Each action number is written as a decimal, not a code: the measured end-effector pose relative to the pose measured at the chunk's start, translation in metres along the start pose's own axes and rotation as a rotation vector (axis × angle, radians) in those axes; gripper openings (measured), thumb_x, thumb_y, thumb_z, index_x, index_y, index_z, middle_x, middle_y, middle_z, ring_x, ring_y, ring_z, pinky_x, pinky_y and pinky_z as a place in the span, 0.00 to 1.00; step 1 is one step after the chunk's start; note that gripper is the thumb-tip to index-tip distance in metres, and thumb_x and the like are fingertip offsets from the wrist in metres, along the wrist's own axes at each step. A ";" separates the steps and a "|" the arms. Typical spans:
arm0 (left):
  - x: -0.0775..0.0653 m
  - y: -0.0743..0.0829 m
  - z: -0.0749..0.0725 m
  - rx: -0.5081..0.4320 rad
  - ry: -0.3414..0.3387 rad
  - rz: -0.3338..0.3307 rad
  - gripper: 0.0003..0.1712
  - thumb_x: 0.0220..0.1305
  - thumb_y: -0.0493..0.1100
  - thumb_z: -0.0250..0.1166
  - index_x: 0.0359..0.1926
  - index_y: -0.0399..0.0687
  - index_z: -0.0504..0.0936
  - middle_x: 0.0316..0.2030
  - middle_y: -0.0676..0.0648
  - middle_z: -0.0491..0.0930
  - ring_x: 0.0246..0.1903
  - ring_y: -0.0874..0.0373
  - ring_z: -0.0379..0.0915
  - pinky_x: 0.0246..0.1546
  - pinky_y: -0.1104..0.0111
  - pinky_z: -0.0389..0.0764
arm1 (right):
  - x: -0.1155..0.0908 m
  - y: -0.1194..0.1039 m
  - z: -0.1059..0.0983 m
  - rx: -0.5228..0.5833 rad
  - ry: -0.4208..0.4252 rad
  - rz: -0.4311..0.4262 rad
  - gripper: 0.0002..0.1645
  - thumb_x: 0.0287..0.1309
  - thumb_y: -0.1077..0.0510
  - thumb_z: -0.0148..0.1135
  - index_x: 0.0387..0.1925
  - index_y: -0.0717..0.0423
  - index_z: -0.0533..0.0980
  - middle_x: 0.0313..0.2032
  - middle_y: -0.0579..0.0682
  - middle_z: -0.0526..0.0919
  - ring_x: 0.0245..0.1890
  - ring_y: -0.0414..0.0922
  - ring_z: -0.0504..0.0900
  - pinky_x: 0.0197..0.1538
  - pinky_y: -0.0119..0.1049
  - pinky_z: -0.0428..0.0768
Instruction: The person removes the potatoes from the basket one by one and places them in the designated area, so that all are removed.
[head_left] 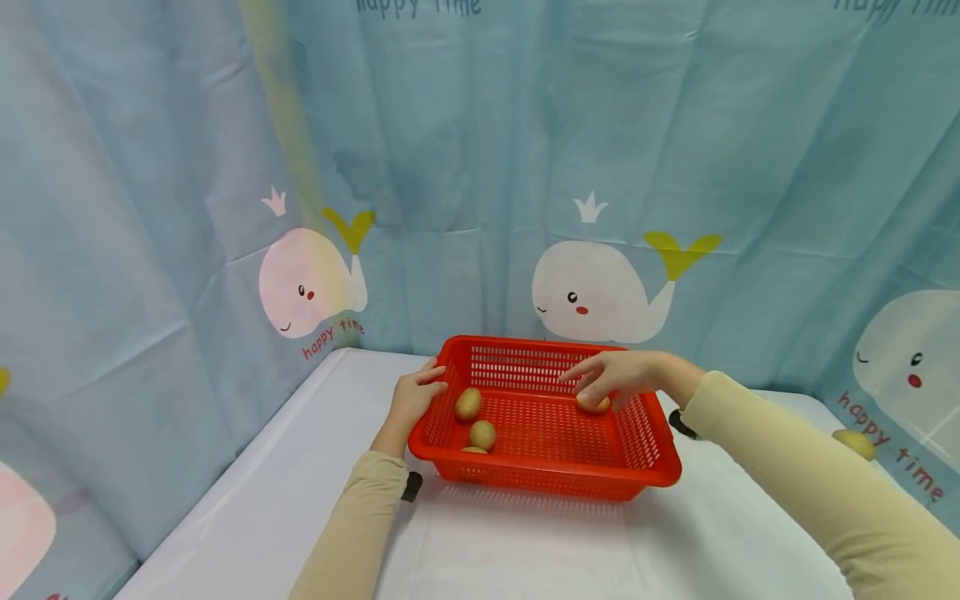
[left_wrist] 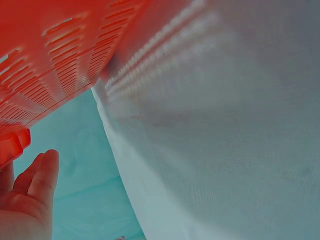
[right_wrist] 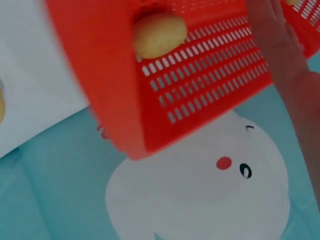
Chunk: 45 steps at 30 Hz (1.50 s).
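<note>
A red plastic basket (head_left: 525,467) with slotted walls stands on the white table. My left hand (head_left: 411,400) rests on its left rim, fingers stretched over the edge; in the left wrist view, that hand (left_wrist: 32,197) is beside the rim with its fingers fairly straight. Over the basket's right back part hovers my right hand (head_left: 618,372), its fingers spread loosely and pointing down. Below it lies a potato (right_wrist: 161,35), partly covered by the fingers in the head view. Toward the left side are a potato (head_left: 468,404), another potato (head_left: 483,435) and a third, mostly hidden by the front rim.
On the table to the right, another potato (head_left: 855,443) lies near my right sleeve. Light blue curtains (head_left: 450,167) with whale prints hang behind and beside the white table (head_left: 525,550). Dark objects (head_left: 412,486) show beside both wrists.
</note>
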<state>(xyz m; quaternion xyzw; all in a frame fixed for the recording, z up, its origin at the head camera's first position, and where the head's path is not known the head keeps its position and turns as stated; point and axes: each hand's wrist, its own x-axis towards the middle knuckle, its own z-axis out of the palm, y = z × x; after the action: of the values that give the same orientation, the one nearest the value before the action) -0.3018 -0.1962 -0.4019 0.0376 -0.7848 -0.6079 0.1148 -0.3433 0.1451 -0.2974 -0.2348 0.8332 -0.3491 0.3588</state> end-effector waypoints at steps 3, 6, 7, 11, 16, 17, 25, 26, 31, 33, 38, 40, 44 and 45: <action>0.000 0.001 0.000 0.002 0.000 0.003 0.22 0.63 0.31 0.60 0.60 0.32 0.76 0.68 0.43 0.65 0.71 0.48 0.52 0.68 0.56 0.58 | 0.010 -0.005 0.003 0.000 -0.045 -0.006 0.37 0.60 0.56 0.65 0.70 0.54 0.65 0.62 0.58 0.71 0.49 0.49 0.79 0.48 0.45 0.80; -0.001 0.003 0.000 0.003 -0.001 0.001 0.23 0.64 0.32 0.60 0.60 0.32 0.76 0.68 0.43 0.65 0.71 0.48 0.52 0.68 0.56 0.58 | 0.021 -0.008 0.005 -0.001 -0.060 -0.019 0.37 0.61 0.56 0.64 0.70 0.52 0.65 0.62 0.57 0.72 0.50 0.50 0.80 0.52 0.50 0.79; -0.001 0.003 0.000 0.004 -0.002 -0.001 0.23 0.64 0.32 0.60 0.60 0.32 0.76 0.68 0.43 0.65 0.71 0.49 0.52 0.68 0.56 0.58 | 0.025 -0.009 0.006 -0.004 -0.066 -0.022 0.36 0.61 0.56 0.64 0.70 0.52 0.66 0.62 0.57 0.72 0.51 0.50 0.80 0.53 0.51 0.78; -0.001 0.003 0.000 0.012 -0.005 0.003 0.23 0.64 0.32 0.59 0.60 0.32 0.76 0.68 0.43 0.65 0.71 0.48 0.52 0.68 0.56 0.57 | 0.039 -0.011 0.009 -0.002 -0.097 -0.038 0.35 0.61 0.56 0.64 0.69 0.50 0.67 0.61 0.55 0.73 0.52 0.50 0.79 0.54 0.52 0.77; 0.000 0.002 0.000 0.008 -0.006 -0.003 0.23 0.64 0.32 0.59 0.60 0.32 0.76 0.68 0.43 0.65 0.71 0.48 0.52 0.68 0.57 0.58 | 0.051 -0.012 0.012 0.016 -0.142 -0.049 0.34 0.62 0.56 0.63 0.69 0.49 0.67 0.62 0.55 0.72 0.56 0.53 0.77 0.51 0.49 0.79; 0.000 0.002 -0.001 0.005 -0.005 -0.005 0.23 0.64 0.32 0.59 0.60 0.32 0.76 0.68 0.43 0.65 0.71 0.48 0.52 0.68 0.57 0.59 | 0.054 -0.011 0.014 0.019 -0.145 -0.048 0.34 0.63 0.56 0.62 0.69 0.49 0.67 0.62 0.55 0.72 0.56 0.53 0.77 0.51 0.50 0.79; 0.001 0.000 -0.001 -0.002 -0.004 0.003 0.22 0.64 0.31 0.60 0.60 0.31 0.76 0.68 0.42 0.65 0.71 0.48 0.52 0.67 0.57 0.59 | 0.085 0.000 0.028 0.133 -0.137 -0.052 0.35 0.62 0.58 0.62 0.70 0.50 0.66 0.63 0.61 0.71 0.59 0.60 0.74 0.56 0.58 0.75; 0.001 0.000 0.000 0.000 -0.004 0.002 0.22 0.64 0.31 0.60 0.59 0.31 0.76 0.68 0.43 0.65 0.71 0.48 0.52 0.67 0.57 0.59 | 0.089 0.001 0.030 0.143 -0.144 -0.055 0.35 0.62 0.58 0.62 0.71 0.51 0.65 0.64 0.62 0.69 0.59 0.60 0.73 0.56 0.59 0.74; 0.000 0.000 0.001 -0.005 0.000 0.005 0.22 0.64 0.31 0.60 0.59 0.31 0.76 0.68 0.43 0.65 0.71 0.48 0.52 0.67 0.57 0.61 | 0.102 0.002 0.041 0.103 -0.171 -0.066 0.38 0.62 0.57 0.62 0.72 0.51 0.63 0.69 0.60 0.63 0.62 0.57 0.70 0.57 0.59 0.73; 0.001 0.001 0.001 -0.009 0.002 0.009 0.22 0.64 0.31 0.60 0.59 0.31 0.76 0.68 0.43 0.65 0.71 0.49 0.52 0.67 0.57 0.60 | 0.107 0.000 0.046 0.063 -0.182 -0.071 0.38 0.61 0.56 0.62 0.72 0.51 0.63 0.70 0.57 0.63 0.63 0.54 0.69 0.59 0.59 0.72; 0.000 0.000 0.002 -0.012 0.008 0.007 0.22 0.64 0.31 0.60 0.59 0.31 0.76 0.67 0.43 0.65 0.71 0.49 0.52 0.67 0.57 0.61 | 0.118 -0.005 0.059 -0.028 -0.195 -0.077 0.36 0.61 0.57 0.63 0.71 0.51 0.65 0.69 0.53 0.66 0.62 0.51 0.69 0.59 0.57 0.72; 0.000 -0.001 0.002 -0.009 0.009 0.005 0.22 0.64 0.31 0.60 0.59 0.31 0.77 0.67 0.43 0.65 0.70 0.49 0.53 0.66 0.57 0.61 | 0.121 -0.006 0.064 -0.047 -0.199 -0.077 0.35 0.61 0.57 0.63 0.70 0.49 0.67 0.67 0.50 0.68 0.62 0.50 0.69 0.58 0.55 0.74; 0.000 -0.002 0.002 -0.010 0.011 0.006 0.22 0.64 0.31 0.59 0.59 0.31 0.77 0.67 0.43 0.66 0.70 0.49 0.54 0.66 0.57 0.62 | 0.127 -0.004 0.072 -0.047 -0.197 -0.075 0.34 0.59 0.57 0.64 0.68 0.47 0.69 0.65 0.46 0.71 0.61 0.47 0.69 0.57 0.53 0.75; 0.000 -0.002 0.001 -0.007 0.013 0.010 0.22 0.64 0.31 0.59 0.59 0.31 0.77 0.67 0.43 0.66 0.70 0.49 0.54 0.66 0.57 0.62 | 0.129 -0.004 0.074 -0.049 -0.194 -0.076 0.34 0.59 0.57 0.64 0.68 0.47 0.69 0.65 0.45 0.71 0.61 0.47 0.69 0.57 0.52 0.76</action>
<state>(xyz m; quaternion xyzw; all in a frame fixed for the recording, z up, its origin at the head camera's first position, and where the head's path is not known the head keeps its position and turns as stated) -0.3019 -0.1952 -0.4040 0.0373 -0.7822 -0.6097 0.1231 -0.3682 0.0295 -0.3871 -0.3078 0.7934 -0.3175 0.4182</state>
